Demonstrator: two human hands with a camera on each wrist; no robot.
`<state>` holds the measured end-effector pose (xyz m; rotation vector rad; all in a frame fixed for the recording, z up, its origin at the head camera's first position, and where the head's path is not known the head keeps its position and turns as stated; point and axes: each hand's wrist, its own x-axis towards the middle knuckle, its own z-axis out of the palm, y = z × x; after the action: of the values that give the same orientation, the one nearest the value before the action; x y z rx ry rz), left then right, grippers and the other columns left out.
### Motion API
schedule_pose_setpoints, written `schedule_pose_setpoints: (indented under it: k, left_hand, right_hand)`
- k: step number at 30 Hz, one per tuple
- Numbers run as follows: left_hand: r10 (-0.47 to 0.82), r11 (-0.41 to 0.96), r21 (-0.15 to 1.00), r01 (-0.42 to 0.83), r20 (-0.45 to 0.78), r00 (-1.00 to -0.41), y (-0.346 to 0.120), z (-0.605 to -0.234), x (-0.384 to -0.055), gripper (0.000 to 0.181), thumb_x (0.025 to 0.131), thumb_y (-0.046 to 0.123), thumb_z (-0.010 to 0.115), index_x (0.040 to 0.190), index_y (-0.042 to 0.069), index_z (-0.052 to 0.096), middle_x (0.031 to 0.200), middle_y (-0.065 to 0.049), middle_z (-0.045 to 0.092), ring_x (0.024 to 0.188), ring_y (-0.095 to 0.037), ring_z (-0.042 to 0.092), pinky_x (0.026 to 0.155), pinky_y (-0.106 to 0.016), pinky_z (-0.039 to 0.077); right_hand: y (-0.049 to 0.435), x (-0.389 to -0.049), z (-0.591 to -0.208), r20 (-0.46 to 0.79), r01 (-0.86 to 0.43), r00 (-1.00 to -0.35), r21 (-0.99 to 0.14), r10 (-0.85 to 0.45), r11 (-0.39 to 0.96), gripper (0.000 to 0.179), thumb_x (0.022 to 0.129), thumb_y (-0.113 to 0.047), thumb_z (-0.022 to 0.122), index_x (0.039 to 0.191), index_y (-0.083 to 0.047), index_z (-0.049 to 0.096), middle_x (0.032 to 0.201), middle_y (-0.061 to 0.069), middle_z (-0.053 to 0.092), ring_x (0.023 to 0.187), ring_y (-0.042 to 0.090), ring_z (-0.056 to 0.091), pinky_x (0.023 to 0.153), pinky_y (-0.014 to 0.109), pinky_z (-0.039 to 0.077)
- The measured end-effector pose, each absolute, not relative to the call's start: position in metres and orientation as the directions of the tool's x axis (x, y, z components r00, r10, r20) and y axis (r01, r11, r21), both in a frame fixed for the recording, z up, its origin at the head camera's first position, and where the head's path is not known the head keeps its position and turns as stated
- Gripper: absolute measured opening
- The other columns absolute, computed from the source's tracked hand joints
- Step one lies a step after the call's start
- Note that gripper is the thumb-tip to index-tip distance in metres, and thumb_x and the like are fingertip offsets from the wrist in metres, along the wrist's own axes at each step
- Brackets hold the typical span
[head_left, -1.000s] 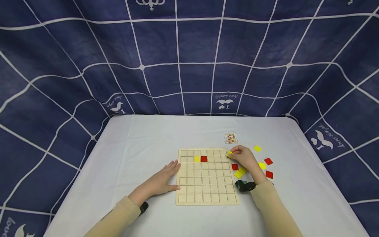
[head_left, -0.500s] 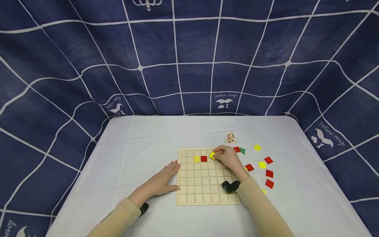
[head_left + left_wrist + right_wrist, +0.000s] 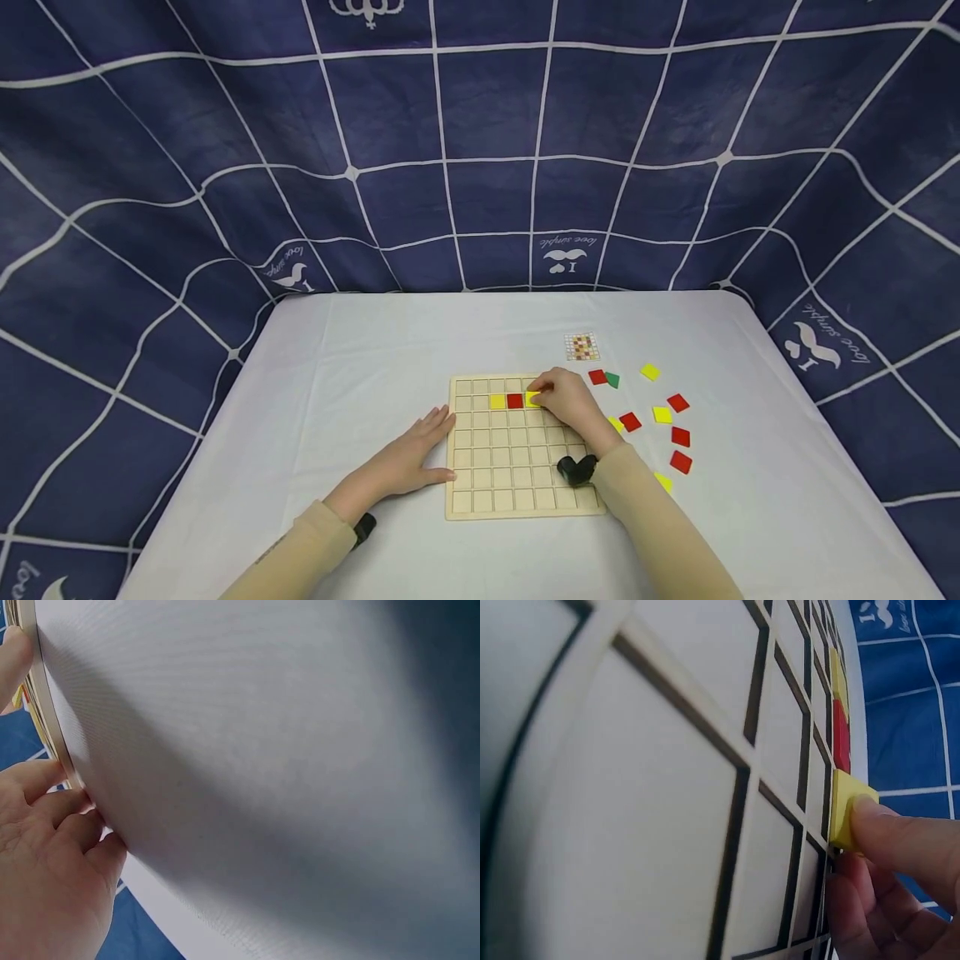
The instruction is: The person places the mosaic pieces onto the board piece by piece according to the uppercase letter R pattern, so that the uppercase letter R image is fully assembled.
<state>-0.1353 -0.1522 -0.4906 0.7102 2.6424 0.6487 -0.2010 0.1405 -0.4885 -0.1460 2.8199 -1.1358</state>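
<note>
Two cells in the board's (image 3: 500,457) second row from the far edge are filled: yellow tile (image 3: 498,402), red tile (image 3: 514,401). Right hand (image 3: 567,398) has second yellow tile (image 3: 532,399) pinched, thumb on its face, at the next cell rightward. Seating step, apparently; can't tell if it's fully down. Next probably needs squaring, then release. Left hand (image 3: 412,454): fingers spread at board's left edge, gripping nothing.

Curtained-off tabletop workspace, navy grid-patterned drapes (image 3: 487,108), white-covered table (image 3: 390,350)
</note>
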Motion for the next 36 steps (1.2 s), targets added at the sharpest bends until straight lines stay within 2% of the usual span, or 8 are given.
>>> schedule_pose_setpoints:
  k: [10, 15, 22, 31, 36]
  left_hand:
    - [0.520, 0.782, 0.501, 0.371, -0.196, -0.832, -0.152, -0.493, -0.134, 0.089, 0.087, 0.044, 0.071, 0.155, 0.005, 0.028, 0.164, -0.013, 0.018, 0.153, -0.029, 0.015, 0.124, -0.048, 0.019]
    - [0.517, 0.783, 0.503, 0.367, -0.199, -0.832, -0.152, -0.495, -0.134, 0.090, 0.087, 0.045, 0.071, 0.155, 0.006, 0.028, 0.164, -0.012, 0.018, 0.153, -0.029, 0.015, 0.124, -0.048, 0.019]
    - [0.517, 0.791, 0.481, 0.378, -0.197, -0.833, -0.152, -0.494, -0.136, 0.091, 0.086, 0.045, 0.071, 0.155, 0.006, 0.028, 0.164, -0.012, 0.018, 0.153, -0.028, 0.015, 0.124, -0.048, 0.019]
    - [0.514, 0.796, 0.474, 0.375, -0.202, -0.834, -0.153, -0.494, -0.136, 0.091, 0.086, 0.046, 0.072, 0.155, 0.007, 0.027, 0.165, -0.011, 0.017, 0.153, -0.028, 0.015, 0.124, -0.046, 0.018]
    - [0.514, 0.793, 0.485, 0.369, -0.206, -0.833, -0.153, -0.493, -0.136, 0.091, 0.086, 0.045, 0.072, 0.156, 0.007, 0.027, 0.165, -0.011, 0.017, 0.153, -0.028, 0.014, 0.124, -0.047, 0.018]
  right_hand:
    - [0.137, -0.201, -0.491, -0.055, -0.066, -0.988, -0.691, -0.144, 0.720, 0.015, 0.085, -0.007, 0.075, 0.100, -0.008, 0.076, 0.089, 0.005, 0.060, 0.077, 0.016, 0.055, 0.072, 0.030, 0.050]
    - [0.145, -0.201, -0.487, -0.093, -0.011, -0.989, -0.740, -0.118, 0.673, 0.022, 0.087, -0.013, 0.076, 0.107, -0.008, 0.073, 0.093, 0.005, 0.064, 0.079, 0.014, 0.059, 0.075, 0.030, 0.051]
    - [0.187, -0.206, -0.478, -0.126, 0.100, -0.992, -0.802, -0.003, 0.588, 0.027, 0.093, -0.018, 0.068, 0.117, -0.006, 0.069, 0.103, 0.010, 0.069, 0.088, 0.018, 0.064, 0.080, 0.031, 0.055]
    - [0.239, -0.209, -0.486, -0.186, 0.274, -0.961, -0.728, 0.203, 0.628, 0.034, 0.096, -0.024, 0.064, 0.122, -0.002, 0.063, 0.107, 0.015, 0.064, 0.090, 0.023, 0.059, 0.072, 0.020, 0.050]
    - [0.247, -0.206, -0.487, -0.223, 0.338, -0.941, -0.661, 0.255, 0.670, 0.036, 0.095, -0.023, 0.065, 0.121, 0.001, 0.060, 0.106, 0.018, 0.057, 0.091, 0.028, 0.052, 0.071, 0.025, 0.045]
